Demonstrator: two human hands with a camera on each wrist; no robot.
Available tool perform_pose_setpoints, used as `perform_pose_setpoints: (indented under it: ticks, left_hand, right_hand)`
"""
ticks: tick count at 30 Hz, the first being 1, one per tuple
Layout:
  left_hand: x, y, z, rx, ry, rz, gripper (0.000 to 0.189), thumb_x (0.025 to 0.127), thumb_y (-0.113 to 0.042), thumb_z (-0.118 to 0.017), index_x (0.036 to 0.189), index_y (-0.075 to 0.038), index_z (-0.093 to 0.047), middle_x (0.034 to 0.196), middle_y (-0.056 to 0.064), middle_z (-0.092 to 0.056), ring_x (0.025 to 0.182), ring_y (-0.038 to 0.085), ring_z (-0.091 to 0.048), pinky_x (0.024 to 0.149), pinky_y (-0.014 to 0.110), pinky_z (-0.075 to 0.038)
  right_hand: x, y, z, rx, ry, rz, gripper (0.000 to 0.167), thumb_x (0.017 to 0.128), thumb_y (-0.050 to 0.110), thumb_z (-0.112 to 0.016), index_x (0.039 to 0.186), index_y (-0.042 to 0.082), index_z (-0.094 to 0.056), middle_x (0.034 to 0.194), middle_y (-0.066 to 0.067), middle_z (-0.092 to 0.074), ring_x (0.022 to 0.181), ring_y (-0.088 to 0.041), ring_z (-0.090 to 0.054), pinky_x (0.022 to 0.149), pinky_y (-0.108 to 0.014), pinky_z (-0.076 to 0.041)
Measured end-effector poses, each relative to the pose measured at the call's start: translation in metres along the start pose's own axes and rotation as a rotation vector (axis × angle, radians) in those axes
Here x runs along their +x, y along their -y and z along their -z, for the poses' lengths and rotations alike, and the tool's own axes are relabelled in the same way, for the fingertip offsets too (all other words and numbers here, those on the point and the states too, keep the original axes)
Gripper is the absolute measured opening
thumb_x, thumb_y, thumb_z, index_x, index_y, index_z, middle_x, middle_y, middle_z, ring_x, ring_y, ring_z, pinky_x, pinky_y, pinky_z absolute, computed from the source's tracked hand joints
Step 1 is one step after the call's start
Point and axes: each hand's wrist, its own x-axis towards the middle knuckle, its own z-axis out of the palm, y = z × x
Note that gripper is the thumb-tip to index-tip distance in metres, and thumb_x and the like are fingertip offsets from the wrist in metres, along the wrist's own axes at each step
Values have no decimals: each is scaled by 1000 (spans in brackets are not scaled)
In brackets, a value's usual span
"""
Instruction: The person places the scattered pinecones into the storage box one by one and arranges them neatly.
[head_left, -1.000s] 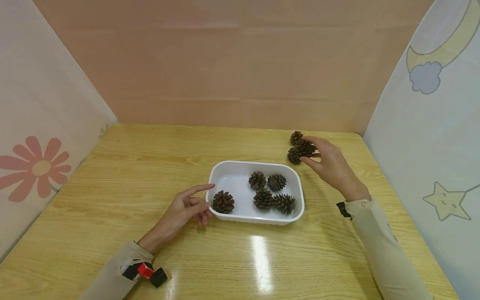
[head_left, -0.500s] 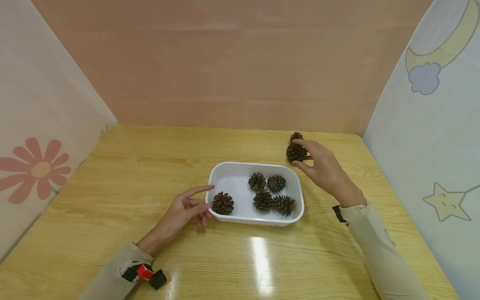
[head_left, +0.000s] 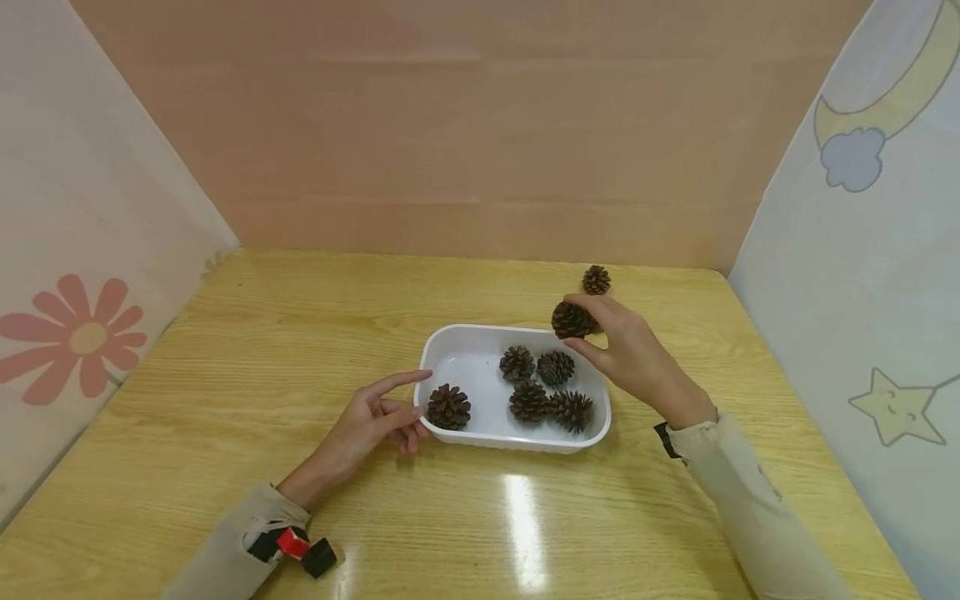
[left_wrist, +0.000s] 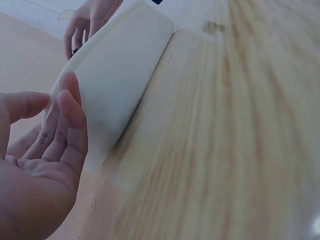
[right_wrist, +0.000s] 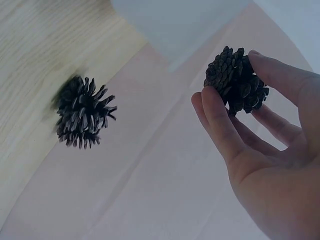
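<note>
A white rectangular tray (head_left: 480, 437) sits on the table with several pine cones in it. One pine cone (head_left: 448, 407) lies at its left end, and the others, among them a pine cone (head_left: 556, 367), cluster on the right. My left hand (head_left: 378, 414) grips the tray's left rim between thumb and fingers. Over the tray's far right corner, my right hand (head_left: 637, 354) pinches two pine cones (right_wrist: 235, 80) pressed together between thumb and fingertips. In the head view the nearer held pine cone (head_left: 572, 320) partly hides the other. Another pine cone (right_wrist: 85, 112) stands on the table beyond.
The wooden table (head_left: 300, 317) ends at an orange backdrop (head_left: 480, 142). White printed panels flank it, with a flower (head_left: 82, 337) on the left and a star (head_left: 896, 406) on the right.
My right hand has lifted two pine cones from the far group and moved left and nearer to the tray. One pine cone stays behind. My left hand keeps its hold on the rim.
</note>
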Motion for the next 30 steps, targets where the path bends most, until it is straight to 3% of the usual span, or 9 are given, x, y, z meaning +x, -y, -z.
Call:
perform_pose_setpoints:
  ticks: [7,14,17,22,30]
  left_hand:
    - [-1,-1,-1,3,-11,10,57,99,-10,-63,150,0,-39,83,26,-70,62,22,-67,57,40,-59]
    - [0,0,0,9,-4,-5,56,99,-9,-62,150,0,-39,84,32,-68,62,21,-67,56,38,-58]
    - [0,0,0,8,-3,-9,57,98,-8,-62,150,1,-39,84,30,-68,61,22,-67,56,38,-58]
    - [0,0,-1,3,-5,-4,57,98,-8,-63,149,1,-39,83,31,-68,61,22,-67,56,40,-59]
    - [0,0,-1,-2,0,-4,56,98,-8,-63,149,0,-40,84,31,-68,62,22,-67,58,42,-59]
  right_hand:
    - [-3,15,-7,7,45,23,58,90,11,-76,141,5,-50,130,-16,-59,110,-31,-63,88,-45,-56]
    - [-7,35,-13,-21,92,41,58,90,16,-76,142,7,-49,130,-11,-58,75,-17,-66,73,-31,-59]
    - [-7,42,-16,-19,96,71,57,90,15,-76,141,7,-51,128,-9,-59,83,-17,-67,76,-29,-59]
    - [-6,53,-24,-34,90,125,56,88,16,-78,138,8,-54,126,-10,-61,111,-26,-63,90,-38,-56]
    - [-6,64,-40,-66,81,195,57,84,19,-83,134,7,-58,127,-12,-62,113,-27,-63,93,-42,-54]
